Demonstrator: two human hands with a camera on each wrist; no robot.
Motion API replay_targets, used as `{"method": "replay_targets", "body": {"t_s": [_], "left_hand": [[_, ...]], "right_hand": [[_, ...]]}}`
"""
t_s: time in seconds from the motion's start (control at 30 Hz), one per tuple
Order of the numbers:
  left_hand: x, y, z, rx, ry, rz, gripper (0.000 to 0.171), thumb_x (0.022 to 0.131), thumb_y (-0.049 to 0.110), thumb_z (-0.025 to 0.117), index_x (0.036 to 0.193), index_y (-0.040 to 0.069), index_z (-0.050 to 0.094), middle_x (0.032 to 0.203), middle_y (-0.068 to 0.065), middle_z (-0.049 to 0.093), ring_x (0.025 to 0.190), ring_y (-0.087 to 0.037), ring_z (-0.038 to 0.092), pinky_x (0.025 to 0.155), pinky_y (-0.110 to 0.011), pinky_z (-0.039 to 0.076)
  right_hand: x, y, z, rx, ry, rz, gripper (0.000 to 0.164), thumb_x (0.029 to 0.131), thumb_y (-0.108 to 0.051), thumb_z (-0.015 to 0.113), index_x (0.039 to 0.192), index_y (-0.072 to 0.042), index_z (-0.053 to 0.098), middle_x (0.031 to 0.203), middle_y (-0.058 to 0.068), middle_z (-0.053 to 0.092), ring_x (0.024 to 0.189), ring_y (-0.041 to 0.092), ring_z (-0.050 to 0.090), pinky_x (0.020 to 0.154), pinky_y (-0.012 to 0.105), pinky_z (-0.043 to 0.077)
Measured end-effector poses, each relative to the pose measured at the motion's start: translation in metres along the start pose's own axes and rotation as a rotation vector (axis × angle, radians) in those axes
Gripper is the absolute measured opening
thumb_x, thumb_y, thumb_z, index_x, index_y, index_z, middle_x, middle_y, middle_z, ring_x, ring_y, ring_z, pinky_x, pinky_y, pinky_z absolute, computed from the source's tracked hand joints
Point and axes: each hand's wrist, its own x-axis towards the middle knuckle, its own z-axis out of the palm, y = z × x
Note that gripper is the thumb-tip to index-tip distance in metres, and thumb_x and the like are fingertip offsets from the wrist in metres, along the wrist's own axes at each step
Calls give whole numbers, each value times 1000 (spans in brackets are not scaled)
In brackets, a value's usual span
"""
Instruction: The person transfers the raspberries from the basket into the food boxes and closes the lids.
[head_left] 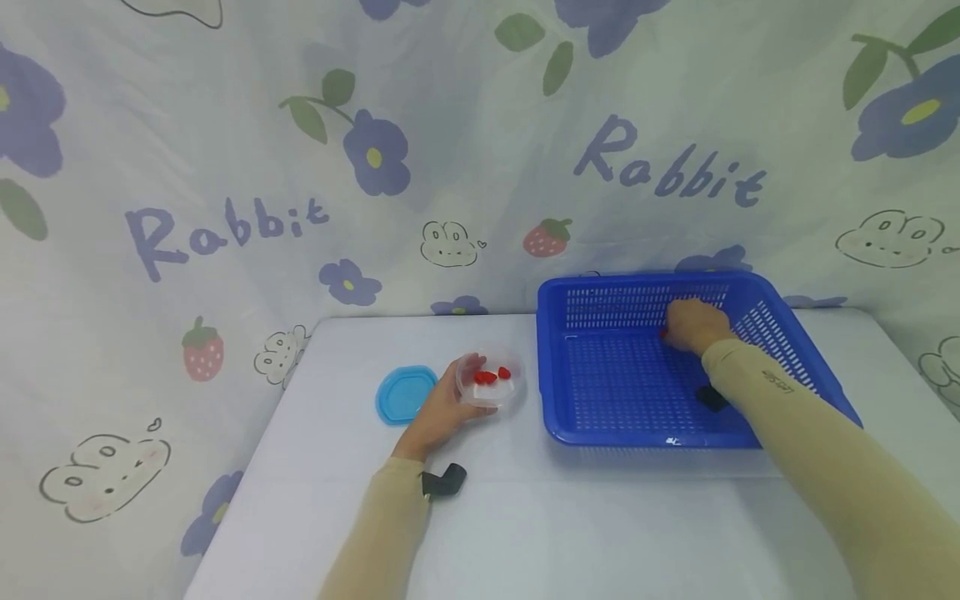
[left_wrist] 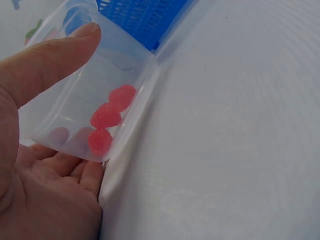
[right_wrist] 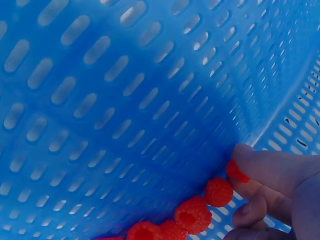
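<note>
Grip, right: your right hand (head_left: pixel 697 327) is pinching one red raspberry (right_wrist: pixel 237 172) between thumb and forefinger, down inside a blue slotted plastic basket (head_left: pixel 550 367), close to its far wall. Beside those fingers, further raspberries (right_wrist: pixel 193 215) are lying in a row, near or touching one another, along the foot of the slotted wall. Grip, left: your left hand (head_left: pixel 441 412) is curling round a clear plastic tub (left_wrist: pixel 80 110), thumb on one side, fingers on the other. The tub is holding three raspberries (left_wrist: pixel 106 116) at its bottom and is standing left of the basket, a little apart from it. Light-blue lid (head_left: pixel 407 395), one: lying flat just left of the tub. Both arms are wearing beige sleeves (head_left: pixel 386 517), a black wrist mount (head_left: pixel 444 480) showing at the left cuff. White table (head_left: pixel 615 533): carrying everything. Backdrop cloth (head_left: pixel 465 150): hanging behind, displaying purple flowers, strawberries and "Rabbit" lettering.
</note>
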Motion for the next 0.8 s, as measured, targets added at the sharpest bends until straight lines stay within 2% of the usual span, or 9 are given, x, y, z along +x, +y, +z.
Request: {"method": "replay_targets", "body": {"t_s": [0.2,0.37,0.63,0.8], "left_hand": [[0,0,0,-1,2,-8,86,69,37,81,140,30,32,137,19,43,131,-6,30,107,-52,26],[0,0,-1,-5,1,6,85,69,36,81,140,31,33,137,17,43,132,-8,30,106,-53,26],[-1,-1,-1,-12,4,13,84,69,35,81,139,32,34,139,15,41,132,-7,30,107,-53,25],[-1,0,-1,-25,8,21,88,68,34,82,141,28,32,138,16,43,132,-6,29,107,-52,25]], "right_hand": [[1,5,-1,47,-3,0,22,78,-23,68,74,-2,63,73,13,62,65,28,57,60,54,50],[-2,5,-5,67,12,-6,27,78,-25,70,84,1,65,82,17,65,71,32,61,64,54,50],[-4,3,-11,86,19,1,29,79,-25,69,91,1,66,88,19,65,80,37,60,68,54,49],[-6,0,-13,109,38,-12,34,80,-27,69,98,2,65,91,19,65,81,37,60,67,53,49]]}}
